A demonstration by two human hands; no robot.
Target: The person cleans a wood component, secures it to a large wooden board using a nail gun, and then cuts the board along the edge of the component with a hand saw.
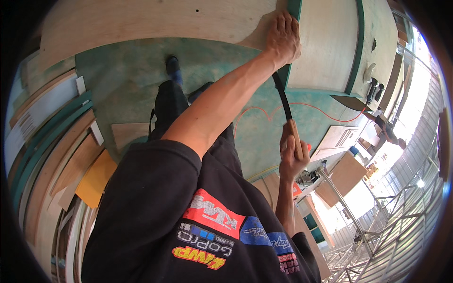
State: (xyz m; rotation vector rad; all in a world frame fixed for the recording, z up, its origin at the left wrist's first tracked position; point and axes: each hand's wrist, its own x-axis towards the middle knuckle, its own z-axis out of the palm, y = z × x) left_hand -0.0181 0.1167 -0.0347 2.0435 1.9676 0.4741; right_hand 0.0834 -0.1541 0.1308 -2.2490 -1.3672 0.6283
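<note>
My left hand [284, 38] rests on a teal strip [294, 6] at the edge of a pale plywood panel [188, 20]. Its fingers lie stretched out over the strip, and the thumb is hidden. Lower and to the right, my right hand [293, 162] is closed around the wooden handle of what looks like a handsaw [284, 96]. Its long dark blade shows nearly edge-on and points up toward the strip below my left hand. No teeth can be made out, and the blade's far end is hidden by my left wrist.
Another pale panel [322, 45] with teal edges lies to the right. Beyond it are a round saw blade [374, 45] and a black power tool [372, 90]. An orange cord [311, 104] crosses the green floor. Stacked boards [52, 137] stand at left; another person [386, 129] is far right.
</note>
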